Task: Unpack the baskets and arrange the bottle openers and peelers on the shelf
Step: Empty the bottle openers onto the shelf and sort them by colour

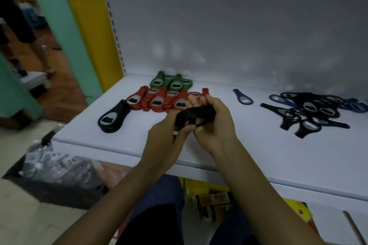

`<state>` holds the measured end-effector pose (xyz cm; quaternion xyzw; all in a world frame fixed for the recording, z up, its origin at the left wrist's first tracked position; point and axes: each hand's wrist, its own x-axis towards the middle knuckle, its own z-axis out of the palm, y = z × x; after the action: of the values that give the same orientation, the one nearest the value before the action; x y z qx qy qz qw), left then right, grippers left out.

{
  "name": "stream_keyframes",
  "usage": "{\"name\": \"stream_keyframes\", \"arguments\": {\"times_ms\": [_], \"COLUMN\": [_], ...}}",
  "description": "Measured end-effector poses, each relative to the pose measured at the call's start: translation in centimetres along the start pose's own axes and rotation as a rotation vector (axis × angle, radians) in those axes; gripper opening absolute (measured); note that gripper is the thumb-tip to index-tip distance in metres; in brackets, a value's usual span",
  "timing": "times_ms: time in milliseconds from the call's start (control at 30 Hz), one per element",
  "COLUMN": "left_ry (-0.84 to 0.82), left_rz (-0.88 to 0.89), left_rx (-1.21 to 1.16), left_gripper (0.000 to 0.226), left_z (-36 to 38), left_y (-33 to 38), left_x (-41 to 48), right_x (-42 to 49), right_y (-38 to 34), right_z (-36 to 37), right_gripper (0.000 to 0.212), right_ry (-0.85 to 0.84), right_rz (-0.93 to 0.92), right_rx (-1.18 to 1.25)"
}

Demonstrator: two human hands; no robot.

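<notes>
At 6 o'clock in the view, nearest the camera, two bare forearms rise from the bottom edge. On the floor at 8 o'clock sits a dark container (59, 175); its contents are too blurred to tell. Yellow packets (209, 199) show at 5 o'clock, beneath the front lip of the white shelf (258, 155).

Over the front half of the shelf, the left hand (165, 139) and right hand (216, 125) together clasp a stack of black bottle openers (199, 113). The left hand's fingers curl round the stack's near end, and the right hand's fingers wrap its far side. Whether the stack touches the shelf cannot be told.

From the hands, a dark opener stack (113, 117) lies flat at 9 o'clock, well apart from them. At 11 o'clock a row of red openers (157, 100) overlaps side by side, just beyond the fingertips. Behind that row, green openers (171, 82) lie close to the back panel (219, 26). A single blue opener (242, 97) lies alone at 2 o'clock. At 3 o'clock a loose heap of black and blue openers (314, 111) spreads toward the right edge.

Farthest off, at 10 o'clock in the view, a person's legs (37, 45) stand on a wooden floor past a teal pillar (59, 26).
</notes>
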<state>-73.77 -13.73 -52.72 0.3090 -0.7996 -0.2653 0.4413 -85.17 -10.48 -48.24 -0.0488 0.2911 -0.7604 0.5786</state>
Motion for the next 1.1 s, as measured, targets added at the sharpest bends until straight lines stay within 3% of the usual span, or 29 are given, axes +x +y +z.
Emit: {"name": "stream_keyframes", "arguments": {"times_ms": [100,200,300,367,467,533,633,733,800,833,900,967,1100], "left_ry": [-0.048,-0.214,-0.444,-0.648,-0.866,-0.917,-0.858,-0.566,-0.368,-0.332,-0.381,-0.447,-0.405], "left_rz": [-0.021,-0.14,-0.334,-0.427,-0.487,-0.497,-0.552,-0.491,-0.379,-0.363,-0.421,-0.478,-0.491], "left_rx": [0.126,0.041,-0.142,-0.153,-0.099,-0.049,-0.057,0.007,0.216,0.306,0.349,0.307,0.121], "left_gripper": [0.042,0.015,0.013,0.029,0.032,0.031,0.036,0.023,0.022,0.025,0.027,0.031,0.023], "left_z": [-2.5,-5.6,-9.1,-11.2,-12.8,-13.2,-14.6,-17.1,-18.1,-18.2,-17.9,-17.2,-16.3], "left_y": [-0.5,-1.0,-1.6,-1.9,-2.2,-2.5,-3.4,-4.8,-6.6,-7.5,-8.9,-9.9,-11.0], "left_x": [-0.1,1.1,3.3,5.0,7.2,8.0,8.5,8.3,8.4,8.4,7.9,7.3,6.7], "right_x": [0.5,0.9,1.2,1.4,2.0,2.5,3.0,3.9,4.6,5.0,5.5,6.0,6.8], "right_y": [1.7,2.3,1.0,0.0,-0.4,0.2,2.0,4.3,5.8,6.5,8.0,9.6,12.3], "right_z": [0.4,0.2,0.2,0.9,2.8,3.8,4.1,3.8,3.8,4.0,4.5,5.0,6.1], "right_gripper": [0.009,0.002,0.013,0.024,0.03,0.019,0.004,0.016,0.031,0.028,0.019,0.023,0.04], "right_ry": [0.093,0.095,-0.221,-0.513,-0.646,-0.603,-0.42,-0.091,0.072,0.124,0.191,0.238,0.316], "right_rz": [-0.015,-0.164,-0.415,-0.367,-0.226,-0.197,-0.111,-0.082,-0.13,-0.164,-0.221,-0.234,-0.282], "right_rx": [-0.231,-0.475,-0.948,-1.213,-1.409,-1.479,-1.375,-1.272,-1.243,-1.216,-1.17,-1.158,-1.236]}}
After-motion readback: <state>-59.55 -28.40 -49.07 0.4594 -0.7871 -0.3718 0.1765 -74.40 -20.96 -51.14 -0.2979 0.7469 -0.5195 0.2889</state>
